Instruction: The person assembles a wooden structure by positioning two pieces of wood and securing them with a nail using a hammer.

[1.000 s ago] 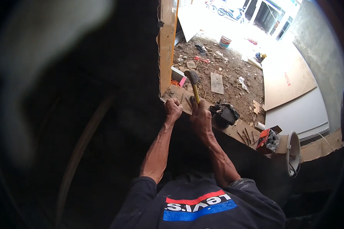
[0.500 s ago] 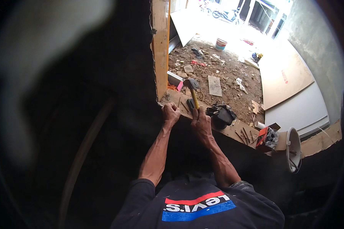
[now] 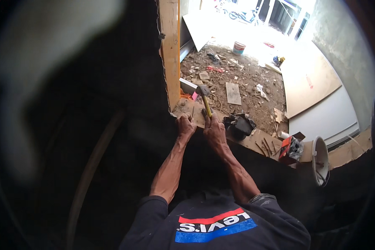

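My right hand [image 3: 215, 128] is closed around the handle of a hammer [image 3: 206, 102], its dark head up and away from me over the wooden sill [image 3: 254, 141]. Just left of it, my left hand [image 3: 186, 125] is closed at the sill's near edge, close to the corner with the upright wooden post [image 3: 169, 58]. A thin dark rod lies or stands just beyond its fingers; what those fingers hold is hidden. To the right of the hammer, a black plastic bag [image 3: 241, 125] sits on the sill. Several thin rusty rods [image 3: 266, 146] lie farther right.
A red box [image 3: 288, 150] with clear plastic and a whitish bucket [image 3: 319, 161] lying on its side are at the sill's right. Beyond lies rubble-strewn ground [image 3: 212, 83] with a flat tile [image 3: 233, 93] and a paint pail [image 3: 238, 48]. Large boards [image 3: 310, 79] lean against the right wall.
My right hand has shifted slightly left with the hammer, closer to my left hand. My left hand stays at nearly the same spot. The whole view has moved a little.
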The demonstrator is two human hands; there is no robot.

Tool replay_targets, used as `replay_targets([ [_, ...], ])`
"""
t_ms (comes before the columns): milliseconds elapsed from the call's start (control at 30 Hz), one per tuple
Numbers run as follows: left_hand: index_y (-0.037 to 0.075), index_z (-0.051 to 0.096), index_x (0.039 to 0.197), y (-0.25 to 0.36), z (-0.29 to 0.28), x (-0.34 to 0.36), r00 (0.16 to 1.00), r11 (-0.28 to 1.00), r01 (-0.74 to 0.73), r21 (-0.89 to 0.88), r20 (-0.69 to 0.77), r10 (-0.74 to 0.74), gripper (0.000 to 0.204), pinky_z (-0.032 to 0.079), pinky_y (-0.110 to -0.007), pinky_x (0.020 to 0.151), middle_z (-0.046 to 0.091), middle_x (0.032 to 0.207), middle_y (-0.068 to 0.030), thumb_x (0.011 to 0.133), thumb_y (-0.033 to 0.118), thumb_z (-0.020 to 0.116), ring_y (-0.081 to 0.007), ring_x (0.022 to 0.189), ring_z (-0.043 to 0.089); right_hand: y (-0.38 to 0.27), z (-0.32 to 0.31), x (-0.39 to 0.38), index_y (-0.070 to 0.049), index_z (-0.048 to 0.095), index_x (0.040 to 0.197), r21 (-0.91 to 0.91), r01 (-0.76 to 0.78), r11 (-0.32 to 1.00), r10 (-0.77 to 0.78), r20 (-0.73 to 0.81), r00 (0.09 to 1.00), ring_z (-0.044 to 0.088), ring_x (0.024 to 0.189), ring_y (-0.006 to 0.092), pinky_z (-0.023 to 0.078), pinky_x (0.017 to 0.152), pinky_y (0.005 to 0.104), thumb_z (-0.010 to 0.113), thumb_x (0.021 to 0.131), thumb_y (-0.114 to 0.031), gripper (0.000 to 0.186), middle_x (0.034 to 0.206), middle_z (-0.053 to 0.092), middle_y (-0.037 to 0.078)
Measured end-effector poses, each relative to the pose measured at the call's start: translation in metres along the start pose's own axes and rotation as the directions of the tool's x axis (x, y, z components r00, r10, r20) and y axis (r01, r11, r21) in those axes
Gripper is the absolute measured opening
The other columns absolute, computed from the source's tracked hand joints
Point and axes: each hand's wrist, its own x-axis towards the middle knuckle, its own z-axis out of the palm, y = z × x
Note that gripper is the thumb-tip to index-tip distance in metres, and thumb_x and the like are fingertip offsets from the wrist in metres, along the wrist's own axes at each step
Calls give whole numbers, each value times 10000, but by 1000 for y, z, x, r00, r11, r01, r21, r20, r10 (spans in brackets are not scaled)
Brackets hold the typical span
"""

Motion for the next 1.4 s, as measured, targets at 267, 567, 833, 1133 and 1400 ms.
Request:
replay_targets([
  [267, -6, 576, 671, -1, 1, -8, 997, 998, -14, -64, -75, 9, 104, 501, -442, 598, 574, 595, -194, 751, 5, 640, -340, 603, 666, -9, -11, 0, -34, 492, 1026, 165, 72, 984, -67, -40, 997, 640, 680, 517, 478, 586, 592, 524, 1039, -252, 221, 678, 621, 276],
  [567, 10, 627, 665, 3, -3, -8, 998, 990, 55, -133, -4, -56, 70, 517, -472, 650, 622, 660, -226, 727, 31, 653, -411, 702, 679, -28, -51, -5, -41, 493, 1056, 106, -93, 990, 97, -35, 995, 654, 712, 511, 478, 580, 584, 501, 1051, -262, 221, 701, 633, 287],
  [833, 82, 690, 731, 10, -11, -7, 964, 960, 265, -96, 17, -264, 78, 548, -471, 718, 724, 749, -124, 738, 149, 730, -367, 741, 717, -24, -88, -53, -32, 510, 999, 223, -75, 972, 77, -1, 997, 619, 557, 390, 442, 517, 450, 519, 1053, -210, 186, 632, 546, 212],
  [1133, 58, 616, 840, 55, -74, -56, 924, 982, -117, -148, -379, 53, 106, 527, -462, 615, 659, 736, -159, 903, 130, 661, -401, 705, 663, 18, -89, -156, -72, 539, 961, 343, -88, 935, 65, 77, 995, 532, 590, 70, 411, 508, 281, 488, 1077, -276, 240, 686, 536, -21],
  [1400, 13, 678, 956, 17, -195, -222, 780, 470, 265, -842, -100, -618, 126, 542, -249, 740, 703, 878, -37, 941, 132, 718, -86, 803, 647, 23, -52, -232, -124, 506, 963, 511, -312, 801, 72, 436, 897, 405, 535, -3, 319, 465, 190, 485, 1093, -297, 217, 660, 429, -92],
])
